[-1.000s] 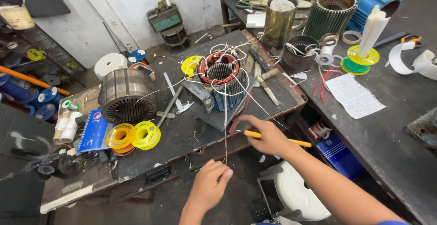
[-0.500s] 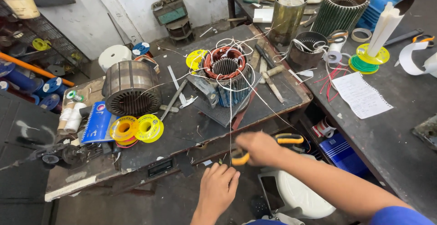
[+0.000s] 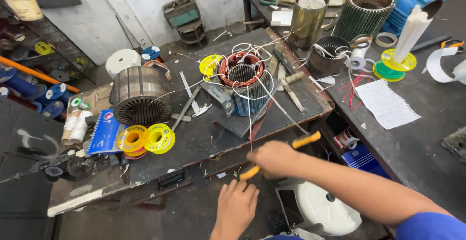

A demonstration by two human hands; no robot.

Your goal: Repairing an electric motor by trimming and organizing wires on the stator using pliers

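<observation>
Just off the near edge of the workbench (image 3: pixel 194 145), the right hand (image 3: pixel 274 158) is closed around a yellow-handled tool (image 3: pixel 305 140), one yellow end poking out toward the bench's right corner and another showing below the fist; what kind of tool it is cannot be told. The left hand (image 3: pixel 236 207) sits just beneath it, fingers loosely curled and pointing up toward the tool's lower end; whether it pinches anything is unclear. A thin white wire (image 3: pixel 250 118) runs from above the right hand up to the motor stator (image 3: pixel 241 73) with copper windings, which stands near the middle of the bench. Left of it lies a bare laminated stator core (image 3: pixel 141 94), and near the front-left edge sit two yellow tape rolls (image 3: pixel 145 139) beside a blue notebook (image 3: pixel 104 133).
</observation>
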